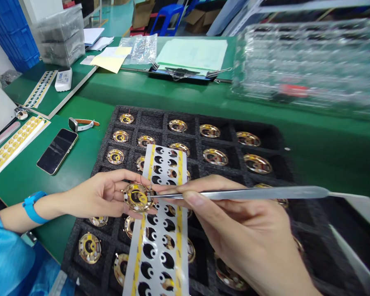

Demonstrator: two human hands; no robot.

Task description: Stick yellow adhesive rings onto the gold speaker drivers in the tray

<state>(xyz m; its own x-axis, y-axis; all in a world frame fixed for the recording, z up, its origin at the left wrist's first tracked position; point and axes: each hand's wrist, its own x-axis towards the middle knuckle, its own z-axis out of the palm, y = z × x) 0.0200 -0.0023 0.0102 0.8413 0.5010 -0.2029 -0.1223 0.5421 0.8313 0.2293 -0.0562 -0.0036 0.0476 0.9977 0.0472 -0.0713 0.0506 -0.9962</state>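
My left hand (101, 193) is closed around the edge of a round gold watch case (138, 196), which carries yellow and black parts inside. In my right hand (237, 230) are metal tweezers (228, 193), pinched between thumb and fingers. Their fine tip reaches the inside of the watch case at its right side; whether it grips anything there is too small to tell. Under both hands lies a die-cut sticker sheet (160, 246) with yellow strips and rows of cut-outs. That sheet rests across a black foam tray (111, 246), whose compartments hold many more gold watch cases (90, 247).
To the left are a phone (58, 151), a wristwatch (77, 124) and a sheet of yellow round stickers (12, 144). Behind the tray stand a clipboard with papers (191, 57), clear plastic trays (308, 61) and a stack of clear boxes (60, 37).
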